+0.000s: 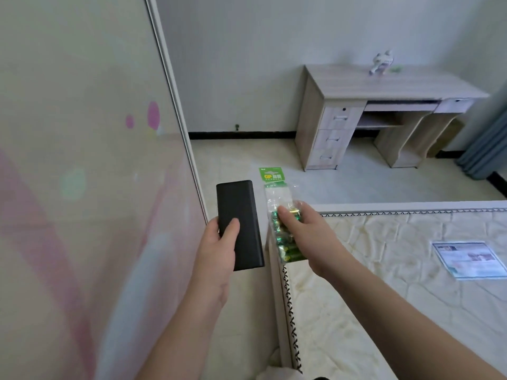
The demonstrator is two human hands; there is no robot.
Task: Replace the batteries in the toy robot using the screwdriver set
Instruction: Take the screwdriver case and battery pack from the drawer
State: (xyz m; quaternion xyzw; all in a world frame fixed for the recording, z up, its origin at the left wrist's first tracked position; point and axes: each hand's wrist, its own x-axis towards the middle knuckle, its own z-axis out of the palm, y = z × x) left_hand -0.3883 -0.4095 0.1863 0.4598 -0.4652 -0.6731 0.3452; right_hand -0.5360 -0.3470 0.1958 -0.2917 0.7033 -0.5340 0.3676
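Note:
My left hand (pixel 219 248) grips a flat black case (pixel 239 223), the thumb lying across its front. My right hand (pixel 307 237) holds a clear plastic pack of green batteries (pixel 277 198) with a green header card sticking up above the fingers. Both are held out in front of me, side by side and a little apart. Far across the room a white toy robot (pixel 382 63) lies on a light wooden desk (pixel 356 83), with a small green thing (pixel 396 68) beside it.
A wardrobe door with pastel print (pixel 82 187) fills the left. A bare quilted mattress (pixel 384 270) with a paper label (pixel 469 259) lies at the right. Tiled floor (pixel 247 157) runs between them to the desk. A grey curtain (pixel 488 144) hangs far right.

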